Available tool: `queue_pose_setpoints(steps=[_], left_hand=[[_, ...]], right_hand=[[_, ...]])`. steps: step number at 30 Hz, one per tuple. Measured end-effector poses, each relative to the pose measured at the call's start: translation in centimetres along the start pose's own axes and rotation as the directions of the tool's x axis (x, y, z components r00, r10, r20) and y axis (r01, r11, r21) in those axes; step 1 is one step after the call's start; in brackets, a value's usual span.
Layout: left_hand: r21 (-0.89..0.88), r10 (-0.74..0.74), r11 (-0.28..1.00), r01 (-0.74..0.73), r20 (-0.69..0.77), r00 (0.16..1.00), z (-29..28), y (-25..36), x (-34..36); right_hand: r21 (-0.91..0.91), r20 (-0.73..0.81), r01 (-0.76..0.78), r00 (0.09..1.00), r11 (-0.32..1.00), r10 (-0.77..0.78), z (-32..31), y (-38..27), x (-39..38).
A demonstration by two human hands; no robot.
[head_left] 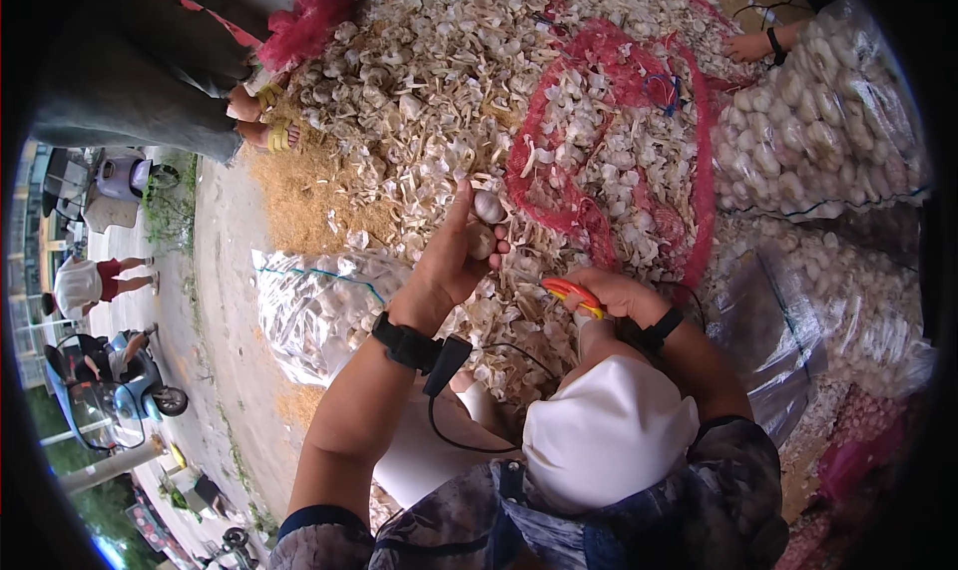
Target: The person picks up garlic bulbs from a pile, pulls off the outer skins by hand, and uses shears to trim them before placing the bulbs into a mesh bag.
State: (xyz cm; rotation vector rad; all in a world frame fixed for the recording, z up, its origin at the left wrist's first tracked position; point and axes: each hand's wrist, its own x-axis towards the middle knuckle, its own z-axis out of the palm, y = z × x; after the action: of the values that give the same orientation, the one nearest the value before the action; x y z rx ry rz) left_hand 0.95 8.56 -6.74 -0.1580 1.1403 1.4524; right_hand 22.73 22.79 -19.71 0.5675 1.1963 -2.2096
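Note:
My left hand is closed around garlic bulbs above a heap of dry skins. One whitish-purple garlic bulb shows at the fingertips, and a second bulb rests against the curled fingers. Lower and to the right, my right hand grips scissors with red and yellow handles. Their blades cannot be made out. Both wrists wear black straps, and a cable runs from the left one. Loose garlic skins and stalk bits spread beneath and beyond both hands.
A red mesh bag lies across the heap. Clear bags of garlic stand at right, another clear bag left of my left forearm. Another person's hand reaches in at far right; sandalled feet stand at upper left. White cloth covers my lap.

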Motion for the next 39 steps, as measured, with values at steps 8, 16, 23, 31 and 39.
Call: queue_pose_setpoints(steps=[8,16,23,31,39], left_hand=[[0.074,0.025,0.997,-0.022,-0.03,0.999,0.5,-0.3,0.0],[0.19,0.022,0.982,-0.008,-0.072,0.997,0.8,-0.9,0.2],[0.205,0.011,0.979,-0.01,-0.002,1.0,1.0,-1.0,-0.2],[0.23,0.011,0.973,-0.006,-0.019,1.0,1.0,-1.1,0.0],[0.258,0.028,0.966,-0.022,-0.021,0.999,1.1,-1.3,0.1]], right_hand=[[-0.092,-0.213,0.505,0.832,0.858,-0.513,4.4,-6.0,-4.7],[-0.724,-0.218,0.415,0.62,0.551,-0.754,6.3,-7.1,-2.1],[-0.667,-0.283,0.413,0.629,0.619,-0.724,6.7,-7.0,-1.0],[-0.761,-0.308,0.326,0.58,0.561,-0.754,6.8,-6.7,-1.0],[-0.735,-0.309,0.353,0.585,0.579,-0.75,7.1,-6.9,-1.0]])
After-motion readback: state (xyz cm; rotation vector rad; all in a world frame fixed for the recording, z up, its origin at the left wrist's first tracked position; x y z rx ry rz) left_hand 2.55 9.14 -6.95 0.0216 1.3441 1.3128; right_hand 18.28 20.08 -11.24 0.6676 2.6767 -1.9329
